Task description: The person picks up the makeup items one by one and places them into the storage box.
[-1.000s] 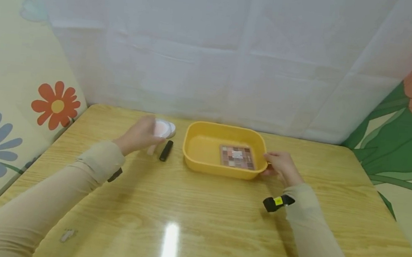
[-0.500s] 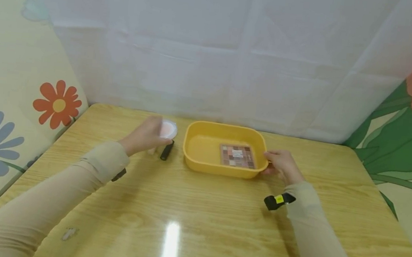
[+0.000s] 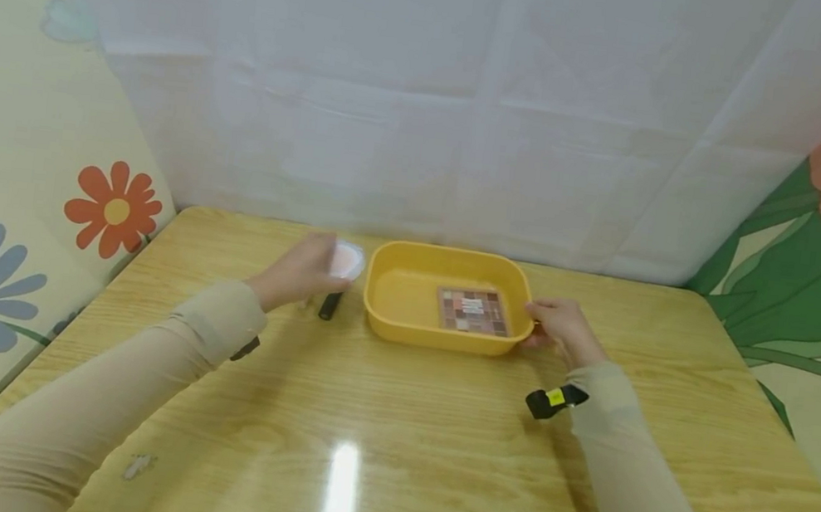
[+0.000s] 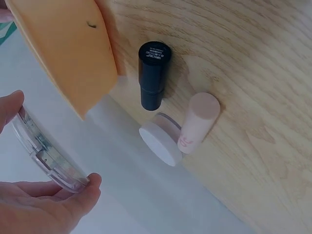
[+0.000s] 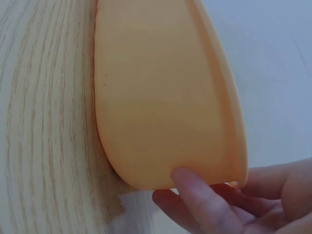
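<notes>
My left hand (image 3: pixel 296 273) pinches a round, clear-cased compact (image 3: pixel 347 260) by its edge, thumb on one side and fingers on the other. It is held up just left of the yellow plastic basin (image 3: pixel 439 340). An eyeshadow palette (image 3: pixel 474 311) lies flat inside, toward the basin's right end. At that end my right hand (image 3: pixel 563 329) grips the rim, thumb and fingers on either side of the wall. Below the left hand, a black stick tube (image 4: pixel 155 73), a pale pink tube (image 4: pixel 201 119) and a white round-lidded jar (image 4: pixel 161 141) are grouped on the table.
The wooden table (image 3: pixel 436 442) runs back to a white cloth (image 3: pixel 424 124). Flower-printed panels flank it on the left and right. A small worn patch (image 3: pixel 138 466) marks the tabletop at the front left.
My left hand has carried the compact rightward, closer to the basin's left end, now partly covering the black tube. My right hand and the basin stay put.
</notes>
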